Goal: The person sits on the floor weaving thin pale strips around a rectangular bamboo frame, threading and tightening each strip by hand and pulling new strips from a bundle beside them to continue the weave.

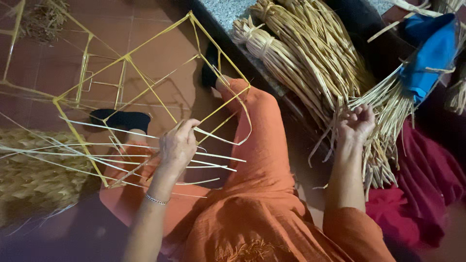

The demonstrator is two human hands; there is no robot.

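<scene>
The left hand (178, 144) pinched pale strips (213, 157) against the yellow frame (127, 58). The right hand (357, 123) clenched strands of a straw bundle (388, 111).

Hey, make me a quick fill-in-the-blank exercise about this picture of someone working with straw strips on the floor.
1. The left hand holds pale strips against a yellow wire ____.
2. The right hand reaches into a loose bundle of ____ strips.
3. The person's garment is ____.
4. The bracelet sits on the ____ wrist.

Missing words: frame; straw; orange; left
</scene>
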